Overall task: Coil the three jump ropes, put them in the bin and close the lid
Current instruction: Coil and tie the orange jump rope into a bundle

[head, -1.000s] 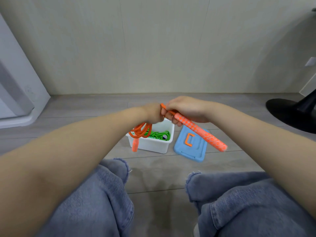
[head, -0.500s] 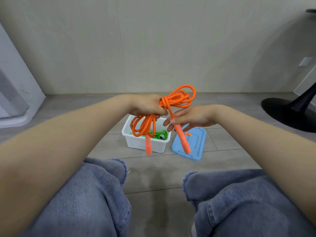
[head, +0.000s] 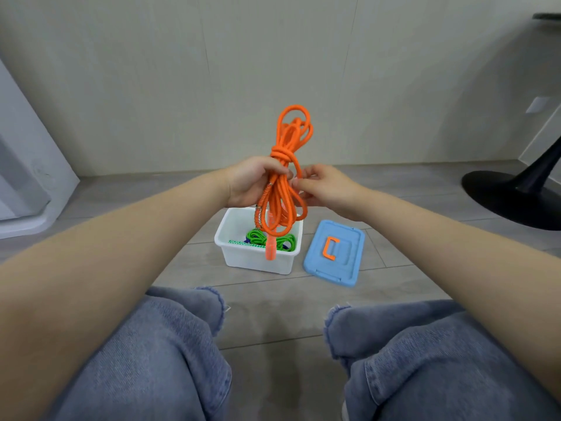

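orange jump rope (head: 280,189) bundle held upright, straight above white bin (head: 258,256); left hand (head: 253,182) grip clenched round middle, right hand (head: 321,186) pinching loop, lid (head: 334,253) right of bin.

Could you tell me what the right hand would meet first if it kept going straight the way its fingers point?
The right hand points left, so it would first meet the orange jump rope bundle, with the left hand gripping it just beyond. Depth is unclear from one view.

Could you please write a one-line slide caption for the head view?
Both hands hold the coiled orange jump rope above the open white bin, blue lid beside it.
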A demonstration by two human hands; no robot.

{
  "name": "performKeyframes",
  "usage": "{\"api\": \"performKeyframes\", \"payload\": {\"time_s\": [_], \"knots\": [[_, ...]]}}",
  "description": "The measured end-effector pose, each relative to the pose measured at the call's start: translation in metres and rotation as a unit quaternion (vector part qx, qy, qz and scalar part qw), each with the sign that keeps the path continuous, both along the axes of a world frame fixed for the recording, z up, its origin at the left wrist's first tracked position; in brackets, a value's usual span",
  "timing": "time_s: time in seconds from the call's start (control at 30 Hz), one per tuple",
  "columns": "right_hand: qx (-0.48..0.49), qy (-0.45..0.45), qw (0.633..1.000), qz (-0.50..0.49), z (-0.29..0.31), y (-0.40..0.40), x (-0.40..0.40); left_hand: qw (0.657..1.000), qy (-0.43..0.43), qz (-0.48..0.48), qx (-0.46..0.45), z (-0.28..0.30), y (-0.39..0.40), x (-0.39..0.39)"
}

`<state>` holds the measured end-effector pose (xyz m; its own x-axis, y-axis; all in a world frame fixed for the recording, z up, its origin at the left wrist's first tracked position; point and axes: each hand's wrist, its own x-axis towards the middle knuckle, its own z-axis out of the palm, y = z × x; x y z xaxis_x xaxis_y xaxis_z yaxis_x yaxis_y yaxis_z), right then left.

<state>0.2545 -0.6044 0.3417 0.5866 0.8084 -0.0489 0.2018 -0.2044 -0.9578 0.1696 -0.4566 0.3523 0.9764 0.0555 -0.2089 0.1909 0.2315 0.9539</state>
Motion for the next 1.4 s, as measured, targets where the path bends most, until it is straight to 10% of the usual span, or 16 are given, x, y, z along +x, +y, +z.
{"api": "performKeyframes", "payload": {"time_s": [0.3,0.73,1.17,1.4], "knots": [[0.005,0.019,0.993,0.113,0.004,-0.007,-0.010,0.995,-0.056,0.084,-0.002,-0.004,-0.005,0.005],[0.000,-0.144,0.987,-0.069,-0.013,0.007,0.001,0.988,-0.108,0.103,-0.042,-0.002,-0.013,0.009],[0.075,0.055,0.996,-0.013,-0.003,0.002,0.004,0.990,-0.104,0.074,-0.060,0.000,-0.010,0.005],[0.055,0.022,0.998,-0.008,-0.005,0.003,0.003,0.988,-0.108,0.088,-0.068,-0.005,-0.015,0.008]]}}
